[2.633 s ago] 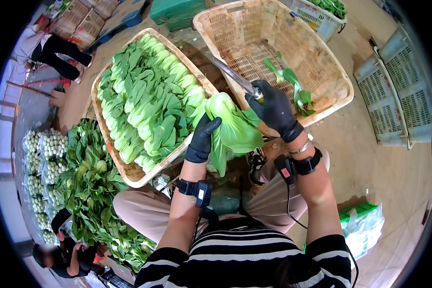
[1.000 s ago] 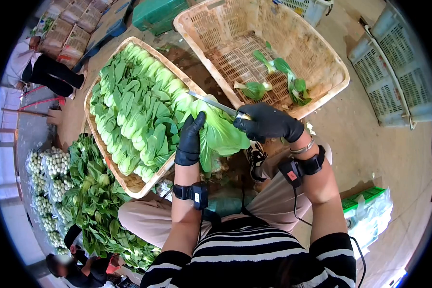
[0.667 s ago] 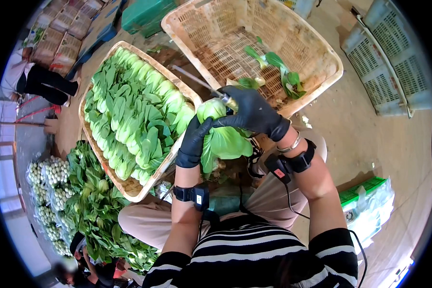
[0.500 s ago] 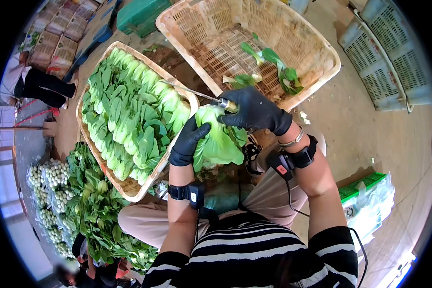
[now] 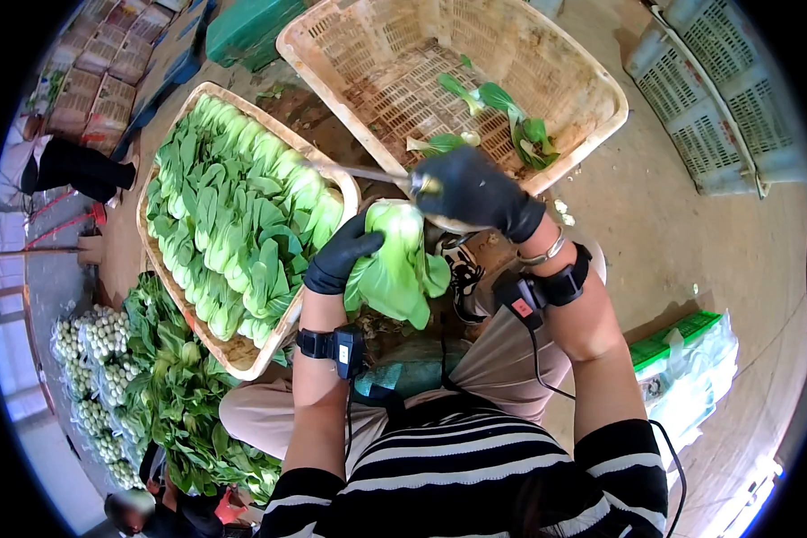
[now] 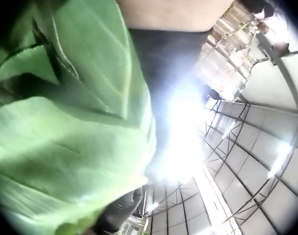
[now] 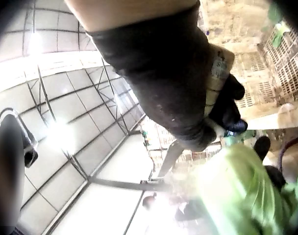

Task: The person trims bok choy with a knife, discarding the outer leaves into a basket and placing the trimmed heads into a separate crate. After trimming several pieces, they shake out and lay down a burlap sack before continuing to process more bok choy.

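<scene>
My left hand [image 5: 341, 254], in a black glove, grips a bok choy [image 5: 399, 260] with its pale base up and its leaves hanging down. The leaves [image 6: 65, 147] fill much of the left wrist view. Just above the base, my right hand [image 5: 471, 190], gloved too and slightly blurred, holds a knife [image 5: 359, 170] by its handle. The blade points left, past the bok choy toward a crate [image 5: 242, 366] packed with rows of bok choy. In the right wrist view the fingers are curled around the knife handle [image 7: 217, 73].
A larger crate [image 5: 511, 54] ahead holds a few loose leaves [image 5: 520, 125]. Leafy greens [image 5: 188, 386] and bagged pale vegetables [image 5: 99, 359] lie at left. Stacked grey crates [image 5: 699, 99] stand at right, with a green box [image 5: 677, 341] under plastic nearer. Two other people are at the left.
A trimmed leaf piece has appeared in the larger crate. The knife swung across the base of the bok choy, then away. My left hand has shifted slightly left with the bok choy.
</scene>
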Tool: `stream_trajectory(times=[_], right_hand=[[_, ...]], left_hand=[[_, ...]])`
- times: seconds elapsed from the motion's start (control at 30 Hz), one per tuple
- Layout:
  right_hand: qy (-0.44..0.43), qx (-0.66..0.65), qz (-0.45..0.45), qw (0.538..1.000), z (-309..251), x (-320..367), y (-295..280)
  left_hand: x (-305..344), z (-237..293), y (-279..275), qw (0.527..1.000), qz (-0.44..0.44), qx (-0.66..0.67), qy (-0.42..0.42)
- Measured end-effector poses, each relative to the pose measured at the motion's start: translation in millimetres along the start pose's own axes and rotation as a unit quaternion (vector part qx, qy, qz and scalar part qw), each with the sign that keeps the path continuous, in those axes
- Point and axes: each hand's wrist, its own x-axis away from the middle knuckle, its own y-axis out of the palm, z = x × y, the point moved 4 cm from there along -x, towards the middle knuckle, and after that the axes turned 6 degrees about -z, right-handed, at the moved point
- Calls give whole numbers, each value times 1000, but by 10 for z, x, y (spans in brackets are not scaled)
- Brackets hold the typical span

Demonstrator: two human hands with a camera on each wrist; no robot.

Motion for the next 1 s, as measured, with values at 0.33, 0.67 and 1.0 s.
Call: stream_trajectory(times=[0.33, 0.67, 1.0], right_hand=[[164, -201, -4, 966, 39, 17, -204], [40, -225, -146, 963, -39, -7, 62], [184, 133, 76, 971, 327, 144, -334]], left_hand=[[-64, -65, 210, 976, -7, 211, 54], [-80, -116, 238, 995, -94, -1, -33], [-68, 43, 293, 988, 0, 116, 100]])
